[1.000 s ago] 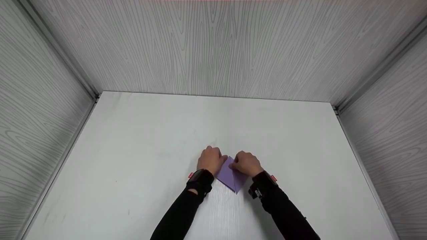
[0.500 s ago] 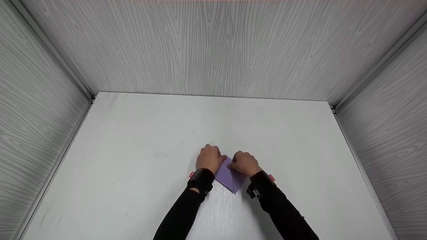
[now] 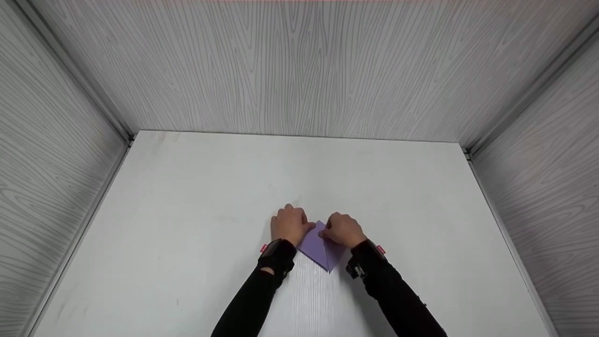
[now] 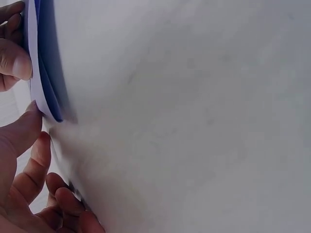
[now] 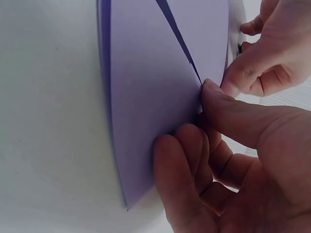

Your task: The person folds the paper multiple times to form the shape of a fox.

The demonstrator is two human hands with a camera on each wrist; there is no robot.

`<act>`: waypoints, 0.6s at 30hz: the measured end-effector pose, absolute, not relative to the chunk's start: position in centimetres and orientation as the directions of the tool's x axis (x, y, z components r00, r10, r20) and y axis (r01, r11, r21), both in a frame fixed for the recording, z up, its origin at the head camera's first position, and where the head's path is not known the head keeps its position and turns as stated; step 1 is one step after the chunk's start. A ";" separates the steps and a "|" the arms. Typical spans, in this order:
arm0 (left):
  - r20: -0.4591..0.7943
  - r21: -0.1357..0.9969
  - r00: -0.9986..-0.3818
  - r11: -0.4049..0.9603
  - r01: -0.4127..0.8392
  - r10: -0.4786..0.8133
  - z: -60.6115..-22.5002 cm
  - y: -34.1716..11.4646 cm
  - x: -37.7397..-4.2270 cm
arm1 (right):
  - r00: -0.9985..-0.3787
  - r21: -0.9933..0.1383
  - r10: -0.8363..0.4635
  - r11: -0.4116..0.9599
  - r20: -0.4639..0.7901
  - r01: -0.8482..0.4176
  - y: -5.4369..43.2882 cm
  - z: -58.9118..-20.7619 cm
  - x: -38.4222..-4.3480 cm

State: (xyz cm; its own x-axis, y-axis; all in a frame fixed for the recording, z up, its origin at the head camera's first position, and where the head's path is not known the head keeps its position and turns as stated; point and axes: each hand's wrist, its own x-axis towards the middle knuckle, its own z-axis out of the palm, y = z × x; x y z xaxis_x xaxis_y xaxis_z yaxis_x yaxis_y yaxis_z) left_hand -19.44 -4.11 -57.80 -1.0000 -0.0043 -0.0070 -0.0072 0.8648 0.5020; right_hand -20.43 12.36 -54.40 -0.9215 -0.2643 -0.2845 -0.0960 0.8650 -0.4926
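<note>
A folded sheet of purple paper (image 3: 312, 247) lies on the white table in the head view, set as a diamond with one corner toward me. My right hand (image 3: 345, 230) rests over its right half, fingers curled; in the right wrist view the thumb and fingers pinch the paper (image 5: 141, 97) at the seam between two flaps. On the paper's left side is my left hand (image 3: 286, 226). Its thumb tip touches the paper's edge in the left wrist view, while the other fingers (image 4: 36, 170) bend loosely off the paper. The folded layers (image 4: 46, 82) stand slightly apart at that edge.
The white tabletop (image 3: 210, 187) spreads around both hands. A grey wood-grain panel (image 3: 299, 70) rises behind it, with similar panels to the left (image 3: 47, 140) and right (image 3: 547, 154). Both forearms wear black sleeves and wrist straps.
My left hand has shifted slightly left, its thumb drawing away from the paper's top corner and showing more of the paper. The right hand keeps its place on the paper.
</note>
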 end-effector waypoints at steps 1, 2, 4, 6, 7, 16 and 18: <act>-0.009 0.502 -1.000 0.865 -0.009 -0.005 -57.8 -4.2 -19.3 | -0.921 -0.494 -0.265 0.864 -0.284 -0.097 12.4 -54.4 -20.4; -0.007 0.505 -1.000 0.863 -0.009 -0.006 -57.8 -4.3 -19.1 | -0.921 -0.494 -0.263 0.864 -0.287 -0.093 12.4 -54.4 -20.4; -0.009 0.516 -1.000 0.857 -0.005 0.000 -57.7 -4.5 -18.8 | -0.919 -0.493 -0.262 0.866 -0.295 -0.089 12.4 -54.4 -20.4; -0.013 0.529 -1.000 0.848 0.000 0.008 -57.7 -4.9 -18.5 | -0.917 -0.486 -0.261 0.870 -0.302 -0.088 12.4 -54.3 -20.4; -0.015 0.533 -1.000 0.846 0.002 0.012 -57.6 -5.1 -18.4 | -0.916 -0.482 -0.259 0.872 -0.307 -0.085 12.4 -54.3 -20.4; -0.028 0.540 -0.998 0.841 0.027 0.050 -57.6 -7.0 -17.1 | -0.909 -0.474 -0.275 0.874 -0.313 -0.102 12.4 -54.2 -20.4; -0.034 0.536 -0.998 0.844 0.031 0.058 -57.6 -7.3 -16.8 | -0.908 -0.471 -0.272 0.877 -0.318 -0.098 12.4 -54.3 -20.4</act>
